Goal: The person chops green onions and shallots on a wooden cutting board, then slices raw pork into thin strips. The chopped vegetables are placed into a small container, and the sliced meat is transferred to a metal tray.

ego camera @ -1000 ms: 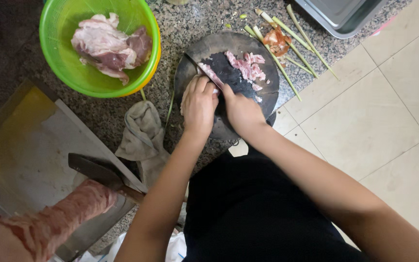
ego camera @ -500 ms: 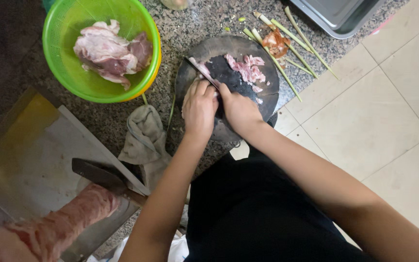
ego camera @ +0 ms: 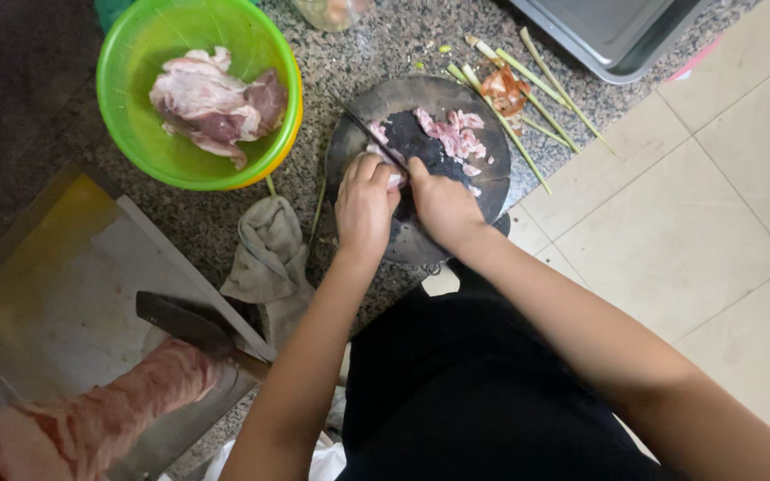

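Observation:
A round dark chopping board (ego camera: 456, 240) lies on the speckled stone counter with sliced raw meat (ego camera: 452, 134) at its far side. My left hand (ego camera: 363, 205) presses down on a piece of meat (ego camera: 392, 176) on the board. Right beside it, my right hand (ego camera: 443, 207) grips the handle of a knife (ego camera: 365, 132), whose dark blade points up and left across the meat. The two hands nearly touch.
A green bowl (ego camera: 135, 142) holds big raw meat chunks. Lemongrass stalks (ego camera: 528, 89) and a metal tray (ego camera: 617, 36) lie beyond the board. A grey cloth (ego camera: 269, 258), a cleaver (ego camera: 191, 325), a long pink slab of meat (ego camera: 91, 419) and a pale board (ego camera: 55, 294) sit left. Tiled floor is on the right.
Both hands stay on the chopping board in much the same grip. The knife blade has shifted slightly over the meat, and the view has drifted a little.

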